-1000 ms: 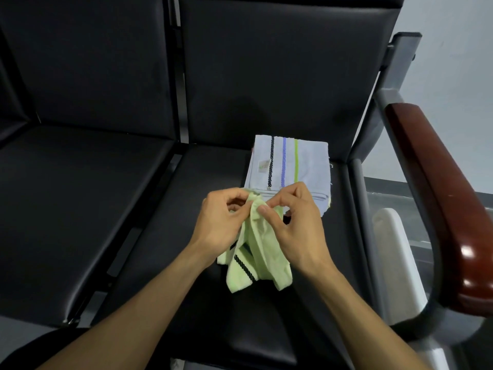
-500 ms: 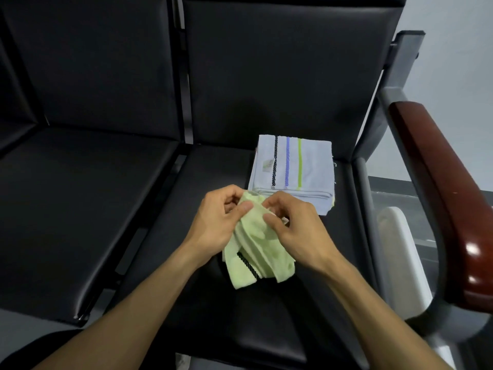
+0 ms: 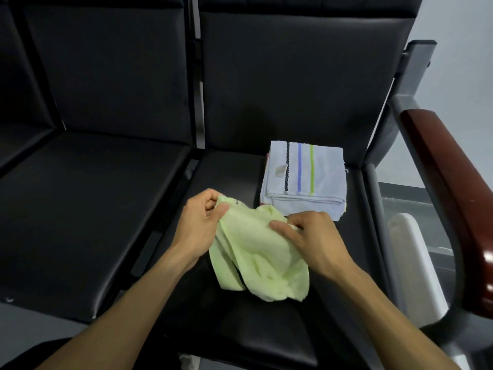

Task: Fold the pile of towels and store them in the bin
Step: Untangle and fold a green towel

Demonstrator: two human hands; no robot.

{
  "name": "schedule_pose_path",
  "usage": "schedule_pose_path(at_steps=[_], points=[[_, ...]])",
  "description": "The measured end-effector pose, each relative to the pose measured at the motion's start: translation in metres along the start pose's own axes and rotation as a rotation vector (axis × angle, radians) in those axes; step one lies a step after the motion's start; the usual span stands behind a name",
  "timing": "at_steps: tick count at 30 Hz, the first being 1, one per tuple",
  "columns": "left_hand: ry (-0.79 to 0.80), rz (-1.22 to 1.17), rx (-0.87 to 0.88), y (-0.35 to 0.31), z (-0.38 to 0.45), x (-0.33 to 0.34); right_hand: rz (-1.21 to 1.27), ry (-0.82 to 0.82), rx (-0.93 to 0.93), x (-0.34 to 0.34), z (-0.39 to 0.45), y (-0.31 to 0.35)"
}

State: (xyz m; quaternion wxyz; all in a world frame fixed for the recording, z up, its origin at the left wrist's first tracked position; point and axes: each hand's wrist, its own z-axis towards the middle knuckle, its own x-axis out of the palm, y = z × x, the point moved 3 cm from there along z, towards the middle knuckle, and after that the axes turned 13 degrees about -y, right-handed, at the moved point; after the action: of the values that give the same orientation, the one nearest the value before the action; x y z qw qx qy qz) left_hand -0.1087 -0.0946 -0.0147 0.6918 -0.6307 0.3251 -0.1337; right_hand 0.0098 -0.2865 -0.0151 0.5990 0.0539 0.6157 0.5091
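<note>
A crumpled light green towel (image 3: 256,252) hangs between both hands above the black seat. My left hand (image 3: 201,222) pinches its upper left edge. My right hand (image 3: 309,236) pinches its upper right edge, a little lower. Behind them a folded stack of towels (image 3: 304,180) lies on the seat, its top one white with black, blue and green stripes. No bin can be made out for certain.
Black padded bench seats (image 3: 93,214) stretch to the left, with backrests (image 3: 293,76) behind. A dark red wooden armrest (image 3: 450,198) curves along the right. A white object (image 3: 416,263) stands on the floor beyond the seat's right edge.
My hands have drawn apart, spreading the green towel's top edge wider. The black stripe seen on the hanging part is hidden now.
</note>
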Motion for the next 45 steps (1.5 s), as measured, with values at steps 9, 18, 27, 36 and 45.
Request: schedule_pose_path(at_steps=[9, 18, 27, 36, 45], points=[[-0.081, 0.041, -0.036, 0.004, 0.011, -0.004, 0.009, 0.032, 0.023, -0.015, 0.003, -0.016], [-0.156, 0.069, -0.030, 0.003, 0.016, -0.013, 0.038, 0.136, 0.041, -0.036, -0.002, -0.035], [-0.188, 0.079, -0.043, 0.010, 0.021, -0.017, -0.246, 0.020, 0.009, -0.062, -0.002, -0.059], [-0.230, 0.103, -0.053, 0.010, 0.023, -0.024, -0.448, -0.126, 0.013, -0.076, -0.002, -0.063], [-0.259, 0.113, -0.050, 0.011, 0.025, -0.032, -0.531, -0.114, -0.016, -0.074, -0.004, -0.073]])
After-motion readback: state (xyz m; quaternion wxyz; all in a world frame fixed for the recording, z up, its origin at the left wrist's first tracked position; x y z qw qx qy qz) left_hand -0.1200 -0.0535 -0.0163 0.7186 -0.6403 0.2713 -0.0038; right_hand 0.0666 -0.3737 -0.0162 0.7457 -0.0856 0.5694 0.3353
